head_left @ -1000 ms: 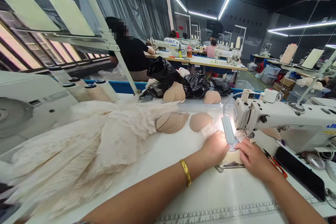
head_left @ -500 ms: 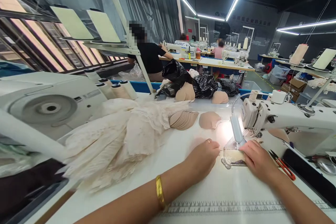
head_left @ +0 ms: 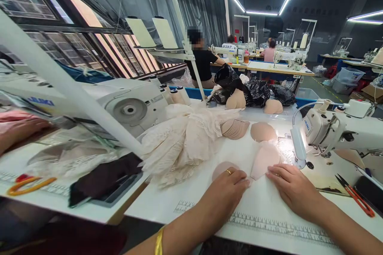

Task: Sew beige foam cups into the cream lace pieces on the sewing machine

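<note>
A pale pink cup piece (head_left: 265,160) lies between my hands, left of the sewing machine (head_left: 321,129). At its lower right edge my right hand (head_left: 295,189) is closed, the fingertips gripping the edge. My left hand (head_left: 226,189), with a ring and a gold bracelet, is closed near the piece's lower tip; whatever its fingers hold is too small to make out. Partly under that hand is a round beige pad (head_left: 220,168). Another beige pad (head_left: 262,131) sits behind the pink piece, beside a fanned stack of pads (head_left: 235,128). White lace (head_left: 285,149) lies under the machine's lamp.
Cream lace fabric (head_left: 185,139) is heaped on the left of the table. Orange-handled snips (head_left: 357,199) lie at the right, and a printed ruler (head_left: 278,227) runs along the front edge. At far left a neighbour's arm (head_left: 22,131) rests by another machine (head_left: 119,99).
The view has swung left. Both hands have come away from the machine's needle area, and the pale pink piece now shows between them. A round pad is now visible under my left hand.
</note>
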Motion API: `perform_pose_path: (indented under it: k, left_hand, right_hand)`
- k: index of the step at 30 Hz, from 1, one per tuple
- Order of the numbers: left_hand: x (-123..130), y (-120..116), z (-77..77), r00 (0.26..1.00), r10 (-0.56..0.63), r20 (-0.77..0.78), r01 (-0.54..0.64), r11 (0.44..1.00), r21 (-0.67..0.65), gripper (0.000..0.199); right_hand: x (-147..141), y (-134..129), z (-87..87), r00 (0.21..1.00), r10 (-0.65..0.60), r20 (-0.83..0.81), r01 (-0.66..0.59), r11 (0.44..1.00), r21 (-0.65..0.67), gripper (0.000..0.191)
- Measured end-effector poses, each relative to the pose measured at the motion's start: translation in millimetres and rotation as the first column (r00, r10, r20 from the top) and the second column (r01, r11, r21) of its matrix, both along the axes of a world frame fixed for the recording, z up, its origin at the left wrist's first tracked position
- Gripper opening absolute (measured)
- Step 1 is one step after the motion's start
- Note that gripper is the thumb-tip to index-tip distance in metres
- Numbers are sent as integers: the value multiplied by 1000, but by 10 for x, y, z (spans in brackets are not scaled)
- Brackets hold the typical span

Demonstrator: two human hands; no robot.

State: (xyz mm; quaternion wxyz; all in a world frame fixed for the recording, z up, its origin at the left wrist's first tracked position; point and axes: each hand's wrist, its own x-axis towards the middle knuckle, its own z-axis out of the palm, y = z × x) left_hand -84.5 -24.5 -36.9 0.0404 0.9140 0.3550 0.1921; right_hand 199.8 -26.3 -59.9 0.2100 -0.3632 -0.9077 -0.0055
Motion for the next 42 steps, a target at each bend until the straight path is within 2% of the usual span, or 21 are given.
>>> perform_pose_path:
  k: [8, 12, 16, 21, 27, 30, 32, 34, 35, 37, 40, 42]
  left_hand:
    - [-9, 9, -25, 1000, 7, 4, -7, 1000, 17, 26]
    - [-53, -63, 11, 1000, 19, -16, -20, 999, -31, 26]
    - [-128, -209, 119, 998, -4, -65, -3, 993, -118, 20]
    - [-274, -399, 273, 988, 55, -144, -79, 983, -168, 21]
    - [-455, -575, 497, 996, 83, -43, -92, 946, -311, 22]
    - [-467, -539, 640, 988, 152, -7, -150, 969, -196, 24]
    - [-432, -453, 683, 974, 226, 30, -226, 974, -2, 23]
    - [-359, -337, 643, 969, 244, 34, -246, 946, 212, 24]
    - [-309, -276, 590, 977, 213, 8, -206, 933, 296, 25]
    - [-184, -159, 440, 995, 56, -86, -20, 930, 366, 29]
    - [37, -8, 219, 944, -278, -179, 319, 910, 265, 31]
    - [195, 80, 137, 897, -401, -185, 431, 887, 166, 28]
  right_hand:
    - [-3, -35, -1, 1000, -17, -22, 17, 1000, -8, 53]
    - [-72, -45, 70, 998, -55, 36, 54, 998, 19, 43]
    - [-159, -66, 88, 996, -65, 54, 58, 990, 128, 24]
    - [-217, -138, 16, 999, -23, -41, 30, 985, 169, 27]
    - [-191, -401, -6, 995, -28, -101, 48, 977, 208, 25]
    - [-139, -489, -19, 994, -59, -92, 76, 980, 185, 24]
    - [-104, -498, -46, 994, -79, -78, 91, 983, 162, 24]
    - [-76, -467, -68, 995, -65, -76, 73, 992, 104, 25]
    - [-66, -437, -71, 995, -51, -83, 57, 996, 75, 25]
    - [-47, -351, -53, 996, -16, -91, 19, 999, 35, 28]
    - [5, -168, 23, 995, 52, -86, -51, 999, 7, 32]
    - [84, -41, 81, 994, 69, -85, -69, 998, -4, 34]
